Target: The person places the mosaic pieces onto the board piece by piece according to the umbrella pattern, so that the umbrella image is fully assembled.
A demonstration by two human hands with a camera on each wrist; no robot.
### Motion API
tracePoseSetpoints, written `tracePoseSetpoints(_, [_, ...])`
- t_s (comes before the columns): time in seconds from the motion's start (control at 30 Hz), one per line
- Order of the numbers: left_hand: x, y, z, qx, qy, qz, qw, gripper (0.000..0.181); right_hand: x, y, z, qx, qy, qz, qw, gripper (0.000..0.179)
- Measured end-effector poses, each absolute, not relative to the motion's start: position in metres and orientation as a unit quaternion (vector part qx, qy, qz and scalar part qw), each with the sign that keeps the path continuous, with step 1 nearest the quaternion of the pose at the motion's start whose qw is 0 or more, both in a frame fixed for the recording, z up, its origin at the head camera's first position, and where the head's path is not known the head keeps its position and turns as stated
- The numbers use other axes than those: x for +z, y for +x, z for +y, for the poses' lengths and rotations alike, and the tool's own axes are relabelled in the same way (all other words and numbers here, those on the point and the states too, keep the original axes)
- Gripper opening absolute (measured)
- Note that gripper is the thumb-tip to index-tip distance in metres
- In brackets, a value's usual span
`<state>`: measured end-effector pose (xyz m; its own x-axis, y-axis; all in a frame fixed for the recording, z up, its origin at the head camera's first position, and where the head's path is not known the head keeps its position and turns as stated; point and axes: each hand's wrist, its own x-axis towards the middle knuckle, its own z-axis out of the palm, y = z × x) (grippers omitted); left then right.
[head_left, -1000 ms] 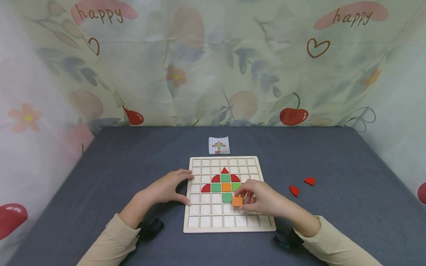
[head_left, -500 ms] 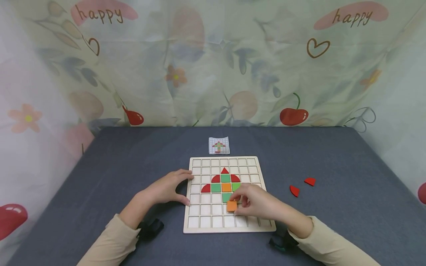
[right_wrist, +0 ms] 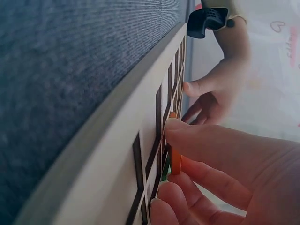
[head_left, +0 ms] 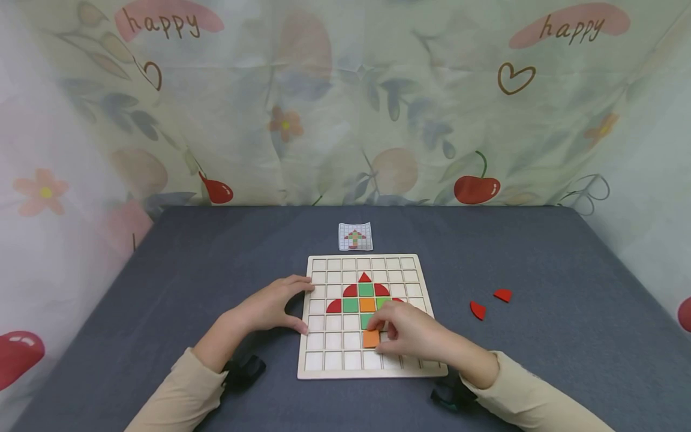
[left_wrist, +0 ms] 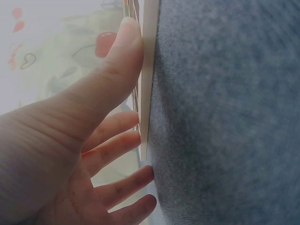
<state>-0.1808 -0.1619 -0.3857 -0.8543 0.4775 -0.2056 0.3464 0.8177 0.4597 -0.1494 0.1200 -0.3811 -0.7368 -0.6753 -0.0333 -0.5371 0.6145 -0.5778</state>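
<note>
Between thumb and fingers, my right hand (head_left: 415,331) pinches an orange square tile (head_left: 370,339) over the cell just below a green tile (head_left: 366,320). In the right wrist view the tile (right_wrist: 176,161) appears edge-on, close against the wooden grid board (right_wrist: 101,110). Fingertips and thumb of my left hand (head_left: 272,305) rest on the left rim of the board (head_left: 372,376), fingers spread. Tiles set in the grid include a red triangle (head_left: 364,277), red quarter-rounds (head_left: 349,290), green squares (head_left: 350,305) and another orange square (head_left: 367,305). My right hand partly covers the grid's right side.
Two loose red quarter-round tiles (head_left: 477,310) lie on the dark cloth to the right of the board. A small printed pattern card (head_left: 355,236) lies behind the board. A patterned curtain (head_left: 345,120) hangs along the table's back edge.
My right hand has carried the orange tile a little left and toward me, down to the cell below the green square. The left hand stays where it was on the rim.
</note>
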Motion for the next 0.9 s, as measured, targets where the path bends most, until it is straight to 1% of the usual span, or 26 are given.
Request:
tracePoseSetpoints(0.23, [-0.386, -0.180, -0.162, 0.209, 0.220, 0.940, 0.158, 0.082, -0.381, -0.149, 0.118, -0.267, -0.340, 0.894, 0.119, 0.020])
tracePoseSetpoints(0.77, [-0.386, -0.181, -0.163, 0.211, 0.229, 0.938, 0.155, 0.082, -0.378, -0.152, 0.122, -0.284, -0.331, 0.890, 0.131, 0.022])
tracePoseSetpoints(0.9, [-0.386, -0.181, -0.163, 0.210, 0.226, 0.938, 0.156, 0.082, -0.372, -0.156, 0.132, -0.290, -0.316, 0.896, 0.117, 0.023])
